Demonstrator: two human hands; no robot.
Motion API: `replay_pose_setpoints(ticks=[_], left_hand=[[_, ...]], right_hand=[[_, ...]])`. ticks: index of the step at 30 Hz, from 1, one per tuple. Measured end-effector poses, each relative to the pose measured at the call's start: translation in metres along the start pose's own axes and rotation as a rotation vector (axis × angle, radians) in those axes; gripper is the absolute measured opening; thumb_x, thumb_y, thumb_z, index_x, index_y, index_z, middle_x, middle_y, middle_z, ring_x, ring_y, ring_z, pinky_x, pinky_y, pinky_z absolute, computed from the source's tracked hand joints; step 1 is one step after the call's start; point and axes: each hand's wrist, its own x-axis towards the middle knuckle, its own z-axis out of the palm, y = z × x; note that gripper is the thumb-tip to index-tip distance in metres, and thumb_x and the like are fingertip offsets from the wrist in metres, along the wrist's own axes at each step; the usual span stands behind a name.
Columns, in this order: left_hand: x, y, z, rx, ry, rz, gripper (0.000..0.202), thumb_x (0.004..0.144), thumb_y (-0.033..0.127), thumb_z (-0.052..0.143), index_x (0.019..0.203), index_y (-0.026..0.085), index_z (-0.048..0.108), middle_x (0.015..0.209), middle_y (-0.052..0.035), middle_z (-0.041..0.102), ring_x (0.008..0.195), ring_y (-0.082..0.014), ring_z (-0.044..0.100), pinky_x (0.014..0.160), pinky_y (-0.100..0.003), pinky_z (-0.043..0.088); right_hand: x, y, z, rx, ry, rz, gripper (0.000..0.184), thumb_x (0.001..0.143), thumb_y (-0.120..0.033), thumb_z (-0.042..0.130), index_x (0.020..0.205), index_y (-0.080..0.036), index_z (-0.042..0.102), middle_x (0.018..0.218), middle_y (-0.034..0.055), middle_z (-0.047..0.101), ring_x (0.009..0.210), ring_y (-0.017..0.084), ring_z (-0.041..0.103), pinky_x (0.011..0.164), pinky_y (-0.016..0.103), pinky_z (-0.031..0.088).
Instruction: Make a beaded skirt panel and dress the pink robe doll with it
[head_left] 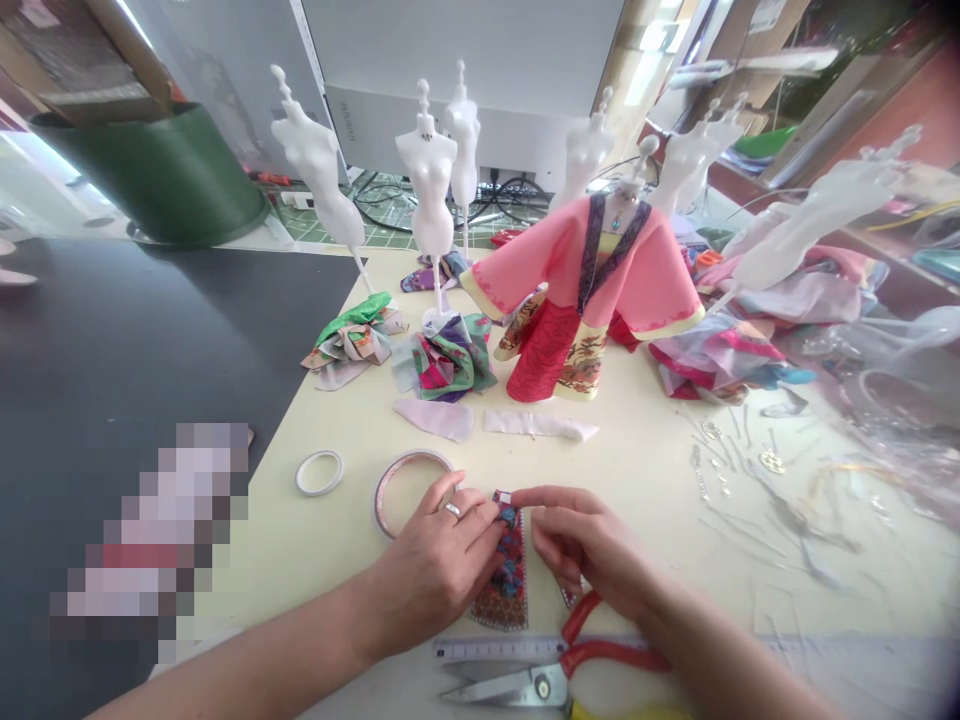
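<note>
My left hand (454, 545), with a ring on one finger, is closed over a small patterned fabric piece (512, 575) and holds it against the table. The piece is red and blue with a dotted border and a wider brown lower end. A small white patch (505, 497) sits at its top end. My right hand (581, 535) reaches in from the right; its index fingertip touches that patch while the other fingers curl loosely apart from it. Below them, a second patterned scrap (571, 592) shows partly. Behind my left hand lies a roll of tape (380, 497), partly covered.
Red-handled scissors (517, 686) and a ruler (495, 650) lie in front. A smaller tape roll (319, 473) is at left. Behind stand a dressed mannequin (592, 270), several bare mannequins (427, 180) and fabric bundles (450, 358). Metal charms (771, 460) and tweezers (795, 515) lie right.
</note>
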Motion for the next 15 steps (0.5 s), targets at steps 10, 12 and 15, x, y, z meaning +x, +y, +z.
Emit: replay_pose_setpoints(ticks=[10,12,15], left_hand=[[0.0016,0.0016,-0.0017,-0.007,0.014,-0.011,0.017,0.088,0.015,0.05,0.098,0.01,0.064,0.1,-0.0096,0.067,0.094,-0.0224,0.058,0.101,-0.05,0.035],[0.0009,0.0012,-0.0013,-0.007,0.013,-0.008,0.017,0.088,0.015,0.05,0.098,0.011,0.063,0.1,-0.0095,0.067,0.094,-0.0224,0.058,0.101,-0.05,0.035],[-0.0007,0.0006,-0.0003,-0.008,0.002,-0.001,0.017,0.088,0.014,0.05,0.098,0.011,0.063,0.1,-0.0093,0.067,0.094,-0.0223,0.058,0.102,-0.05,0.035]], right_hand=[[-0.001,0.0008,-0.0003,-0.007,0.003,-0.002,0.035,0.077,-0.028,0.056,0.107,-0.012,0.062,0.045,-0.0079,0.045,0.035,0.005,0.031,0.034,0.019,0.025],[-0.0009,0.0015,-0.0008,-0.004,0.0,-0.006,0.034,0.077,-0.028,0.055,0.107,-0.012,0.061,0.044,-0.0082,0.044,0.034,0.005,0.03,0.033,0.019,0.024],[-0.0001,0.0018,-0.0012,-0.014,-0.001,-0.013,0.034,0.078,-0.029,0.055,0.107,-0.012,0.062,0.043,-0.0082,0.044,0.033,0.005,0.031,0.033,0.019,0.023]])
